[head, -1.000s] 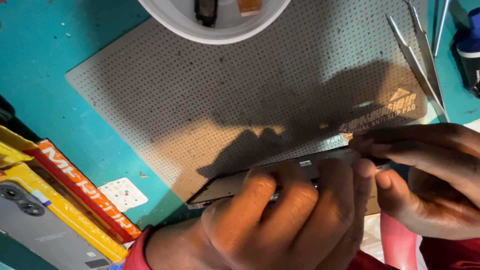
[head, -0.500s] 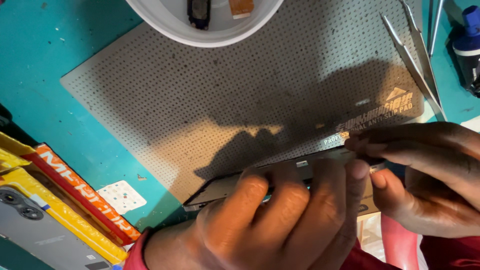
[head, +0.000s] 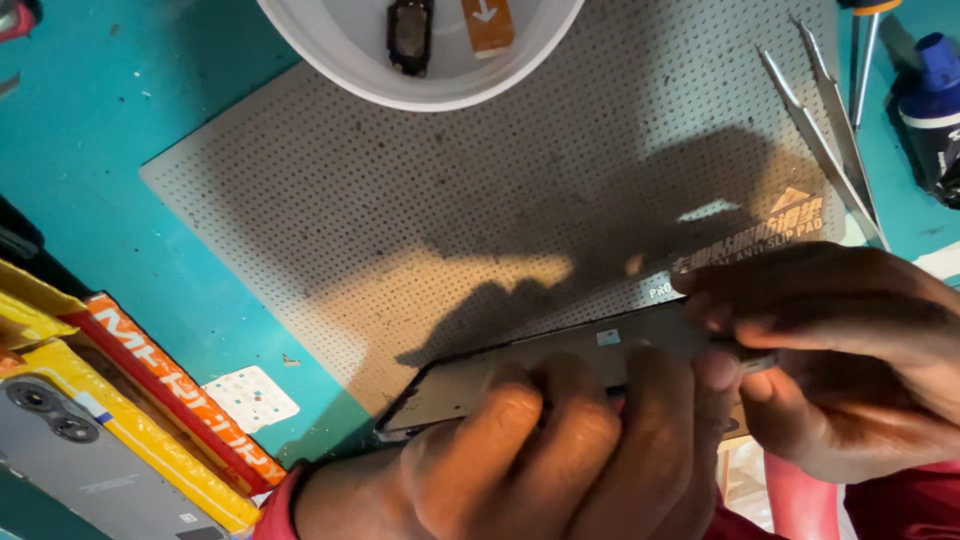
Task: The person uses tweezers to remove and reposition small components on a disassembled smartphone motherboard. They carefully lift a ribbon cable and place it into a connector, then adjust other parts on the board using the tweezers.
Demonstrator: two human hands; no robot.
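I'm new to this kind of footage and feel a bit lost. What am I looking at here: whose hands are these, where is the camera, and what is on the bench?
There is no machine here: a person works with bare hands, and the single camera sits on that person's head, looking down. The left hand and right hand together grip a thin dark phone by its edge, tilted above a grey dotted mat on a teal bench. At the top is a white bowl holding small parts. Metal tweezers lie at the right, beside a dark bottle with a blue cap. At lower left are yellow and orange boxes and a grey phone back.
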